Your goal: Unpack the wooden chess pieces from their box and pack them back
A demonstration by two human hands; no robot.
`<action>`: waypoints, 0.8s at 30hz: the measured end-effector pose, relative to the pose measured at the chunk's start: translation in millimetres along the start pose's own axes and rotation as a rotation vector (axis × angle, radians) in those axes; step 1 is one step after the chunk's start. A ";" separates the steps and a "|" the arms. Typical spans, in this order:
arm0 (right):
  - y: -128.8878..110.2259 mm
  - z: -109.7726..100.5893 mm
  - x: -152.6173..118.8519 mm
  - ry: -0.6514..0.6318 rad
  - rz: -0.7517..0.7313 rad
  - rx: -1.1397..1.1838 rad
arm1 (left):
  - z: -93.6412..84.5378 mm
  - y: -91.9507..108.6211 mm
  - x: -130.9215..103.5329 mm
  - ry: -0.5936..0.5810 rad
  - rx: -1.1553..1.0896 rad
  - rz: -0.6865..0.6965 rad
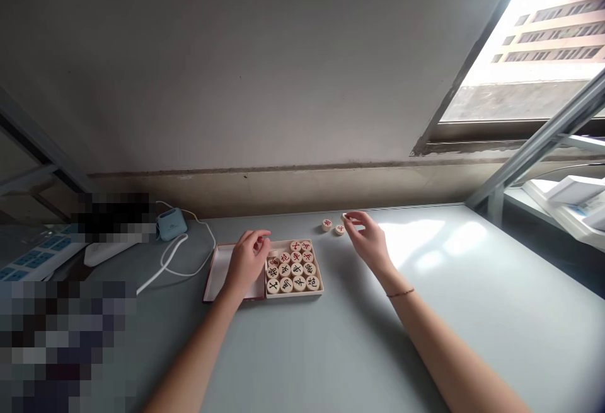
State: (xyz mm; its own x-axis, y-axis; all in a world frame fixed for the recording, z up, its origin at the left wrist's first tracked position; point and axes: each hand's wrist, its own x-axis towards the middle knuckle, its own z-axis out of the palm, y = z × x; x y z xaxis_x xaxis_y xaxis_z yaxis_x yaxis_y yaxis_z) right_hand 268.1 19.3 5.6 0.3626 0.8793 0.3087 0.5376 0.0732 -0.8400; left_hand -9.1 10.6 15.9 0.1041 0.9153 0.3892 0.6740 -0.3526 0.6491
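Note:
An open box [295, 295] on the desk holds rows of round wooden pieces, black characters in the near rows and red ones in the far rows. One piece at its left side looks tilted. My left hand [248, 258] is over the seam between the box and its white-lined lid [220, 272], fingers curled; what they hold, if anything, is hidden. Behind the box, to the right, my right hand [367, 236] pinches a round piece [344, 217]. Two loose red-marked pieces, one [326, 225] farther left and one [339, 230] nearer my fingers, lie beside it.
A blue device [171, 224] with white cables lies at the back left, near a power strip [45, 254]. The wall [265, 192] borders the desk's back edge. A metal frame [496, 202] and a shelf with white items stand at the right.

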 end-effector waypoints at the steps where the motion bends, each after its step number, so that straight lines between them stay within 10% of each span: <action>1: 8.4 0.5 2.0 -0.003 -0.014 -0.055 | -1.6 -4.9 1.3 -0.004 0.027 -0.026; 24: 43.2 24.4 2.8 -0.074 -0.225 -0.407 | -1.9 -10.8 0.9 -0.187 0.101 -0.141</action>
State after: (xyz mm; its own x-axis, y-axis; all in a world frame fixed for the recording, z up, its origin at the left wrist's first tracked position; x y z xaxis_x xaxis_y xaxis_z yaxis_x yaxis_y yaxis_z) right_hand 273.8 36.4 -40.7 0.1557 0.8948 0.4184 0.8569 0.0883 -0.5078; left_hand -17.6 14.8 10.5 0.1308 0.9775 0.1654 0.7601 -0.2060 0.6163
